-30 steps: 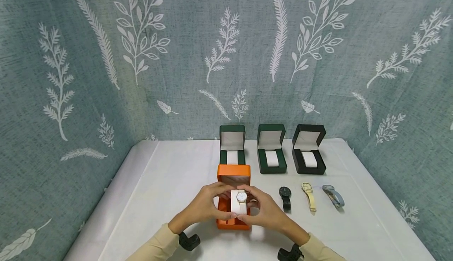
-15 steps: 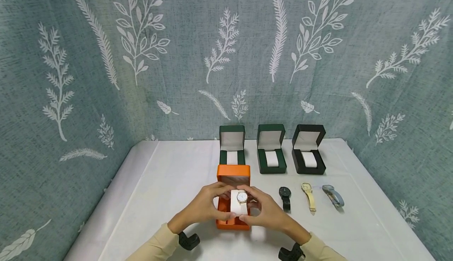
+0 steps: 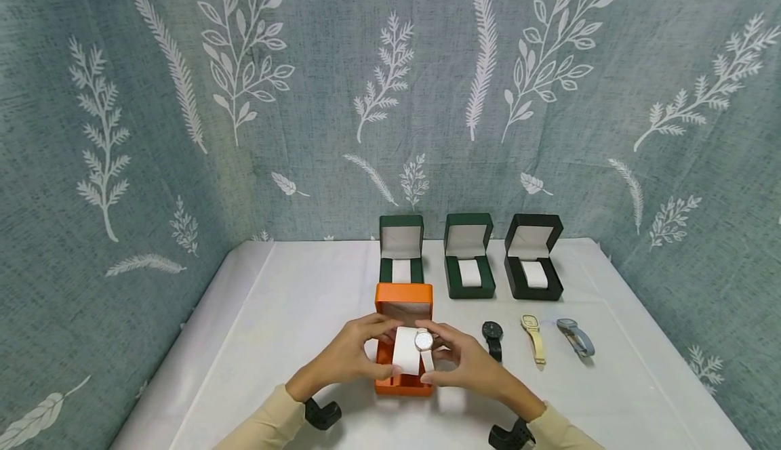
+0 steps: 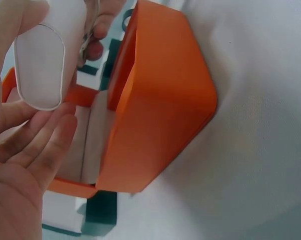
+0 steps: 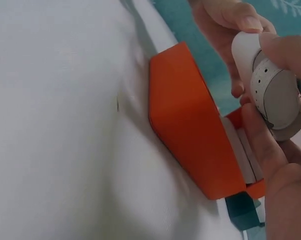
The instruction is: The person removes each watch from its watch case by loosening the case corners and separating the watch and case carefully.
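Note:
Over an open orange watch box (image 3: 403, 293), my left hand (image 3: 352, 352) grips a white watch cushion (image 3: 405, 351) between thumb and fingers. My right hand (image 3: 470, 362) pinches a wristwatch (image 3: 424, 341) with a pale round dial and white strap. The watch sits at the cushion's right end, most of the cushion bare to its left. The cushion's rounded end (image 4: 40, 65) faces the left wrist camera, with my thumb on top and fingers below. In the right wrist view, the looped strap (image 5: 270, 95) with its punched holes shows around the cushion's end.
Behind stand two open green watch boxes (image 3: 447, 284) and an open black one (image 3: 537, 293), each with a white cushion. On the white table (image 3: 293, 287) to the right lie a black watch (image 3: 491, 331), a gold watch (image 3: 533, 335) and a grey-blue watch (image 3: 576, 338).
The watch has slid right along the cushion toward its end, my right hand moving right with it. The cushion has shifted slightly left and tilted in my left hand.

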{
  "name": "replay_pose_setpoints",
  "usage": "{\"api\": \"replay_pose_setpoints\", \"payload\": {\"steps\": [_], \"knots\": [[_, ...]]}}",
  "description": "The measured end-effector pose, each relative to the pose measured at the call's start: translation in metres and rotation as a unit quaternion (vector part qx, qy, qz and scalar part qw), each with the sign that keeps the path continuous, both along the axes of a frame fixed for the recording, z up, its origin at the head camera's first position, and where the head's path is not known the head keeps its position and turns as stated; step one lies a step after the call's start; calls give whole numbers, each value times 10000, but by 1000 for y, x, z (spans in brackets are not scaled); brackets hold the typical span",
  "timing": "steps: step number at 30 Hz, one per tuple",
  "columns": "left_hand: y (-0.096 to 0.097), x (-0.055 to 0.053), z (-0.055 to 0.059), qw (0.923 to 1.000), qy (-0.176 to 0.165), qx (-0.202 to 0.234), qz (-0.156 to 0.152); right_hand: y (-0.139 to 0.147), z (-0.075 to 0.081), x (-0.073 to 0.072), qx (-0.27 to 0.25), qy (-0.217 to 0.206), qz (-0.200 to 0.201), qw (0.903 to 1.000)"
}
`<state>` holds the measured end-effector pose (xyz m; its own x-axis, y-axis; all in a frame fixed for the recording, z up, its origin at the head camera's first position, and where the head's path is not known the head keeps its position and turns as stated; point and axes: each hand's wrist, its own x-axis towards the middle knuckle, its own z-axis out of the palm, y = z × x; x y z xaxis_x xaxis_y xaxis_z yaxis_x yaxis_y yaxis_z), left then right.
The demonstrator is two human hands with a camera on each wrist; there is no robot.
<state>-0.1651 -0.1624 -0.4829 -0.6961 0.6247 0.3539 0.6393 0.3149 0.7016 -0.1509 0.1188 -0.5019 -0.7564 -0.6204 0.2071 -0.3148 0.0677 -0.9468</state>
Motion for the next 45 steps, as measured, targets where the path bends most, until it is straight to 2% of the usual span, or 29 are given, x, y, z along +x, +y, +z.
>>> {"api": "replay_pose_setpoints", "payload": {"steps": [11, 18, 24, 32, 38, 45], "knots": [[-4, 0, -5, 9999, 23, 17, 111, 19, -8, 3, -31, 163, -594, 9981], [-6, 0, -8, 9998, 53, 115, 138, 27, -10, 6, 79, -60, -1088, 9940], [-5, 0, -10, 9996, 19, 147, 222, 32, -14, 7, 108, -48, -1242, 9922], [-5, 2, -10, 9990, -69, 69, 430, 35, -17, 7, 143, -376, -1488, 9881], [-5, 2, -10, 9989, -72, -16, 455, 34, -17, 8, 361, -599, -1765, 9818], [-5, 2, -12, 9988, -202, -35, 437, 28, -16, 8, 791, -486, -2274, 9694]]}}
